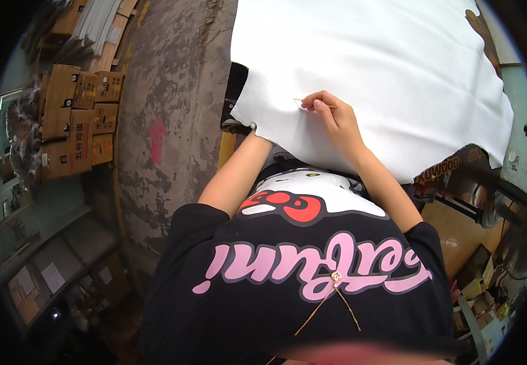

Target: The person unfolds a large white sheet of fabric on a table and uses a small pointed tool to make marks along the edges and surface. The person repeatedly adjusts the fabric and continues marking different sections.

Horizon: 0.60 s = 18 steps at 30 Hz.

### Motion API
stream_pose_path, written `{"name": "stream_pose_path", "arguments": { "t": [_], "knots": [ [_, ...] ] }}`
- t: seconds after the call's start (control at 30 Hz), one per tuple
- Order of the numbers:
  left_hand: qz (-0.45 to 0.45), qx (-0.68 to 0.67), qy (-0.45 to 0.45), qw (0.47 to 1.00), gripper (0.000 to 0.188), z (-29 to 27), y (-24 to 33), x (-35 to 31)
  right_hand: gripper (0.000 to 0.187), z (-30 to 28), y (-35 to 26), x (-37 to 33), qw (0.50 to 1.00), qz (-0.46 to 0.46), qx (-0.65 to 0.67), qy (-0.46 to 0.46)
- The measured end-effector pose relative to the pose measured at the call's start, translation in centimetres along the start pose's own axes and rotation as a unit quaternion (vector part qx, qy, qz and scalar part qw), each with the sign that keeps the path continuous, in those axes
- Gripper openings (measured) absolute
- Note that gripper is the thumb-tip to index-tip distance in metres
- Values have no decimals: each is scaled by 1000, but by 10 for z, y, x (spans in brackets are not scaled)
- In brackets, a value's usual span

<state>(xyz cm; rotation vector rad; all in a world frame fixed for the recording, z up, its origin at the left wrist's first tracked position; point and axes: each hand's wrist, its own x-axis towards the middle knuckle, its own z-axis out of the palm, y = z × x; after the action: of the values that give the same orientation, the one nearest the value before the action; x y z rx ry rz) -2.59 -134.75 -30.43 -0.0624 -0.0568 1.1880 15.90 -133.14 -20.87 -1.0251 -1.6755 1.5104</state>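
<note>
A large white sheet (367, 79) that looks like a leather hide with ragged edges spreads out in front of me. In my right hand (338, 123) is a slim yellowish pen-like stick (298, 100), pinched between thumb and fingers. Its thin end points left, at or just above the sheet's surface; I cannot tell if it touches. My left forearm (239, 170) reaches up to the sheet's near left edge. There my left hand passes beneath the white material, so its fingers are almost wholly hidden.
Dark, printed material (440, 173) shows under the sheet at the near right. Stacked cardboard boxes (69, 121) stand to the left, beyond a worn concrete floor (172, 79) with a red painted arrow (157, 141). A fan-like machine (513, 219) and clutter lie at the right.
</note>
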Motion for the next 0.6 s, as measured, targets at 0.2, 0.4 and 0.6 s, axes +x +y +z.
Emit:
{"name": "stream_pose_path", "arguments": {
  "t": [0.2, 0.4, 0.6],
  "knots": [
    [-27, -12, 6, 1000, 65, 15, -16, -14, 27, -17, 4, 28, 989, 6, 135, 63],
    [-28, 11, 189, 982, 68, 55, -44, -59, 25, -3, 13, 49, 996, 4, 75, 49],
    [-47, -59, 163, 984, 74, 54, -41, -65, 20, 11, 16, 60, 993, -14, -100, 60]
  ]
}}
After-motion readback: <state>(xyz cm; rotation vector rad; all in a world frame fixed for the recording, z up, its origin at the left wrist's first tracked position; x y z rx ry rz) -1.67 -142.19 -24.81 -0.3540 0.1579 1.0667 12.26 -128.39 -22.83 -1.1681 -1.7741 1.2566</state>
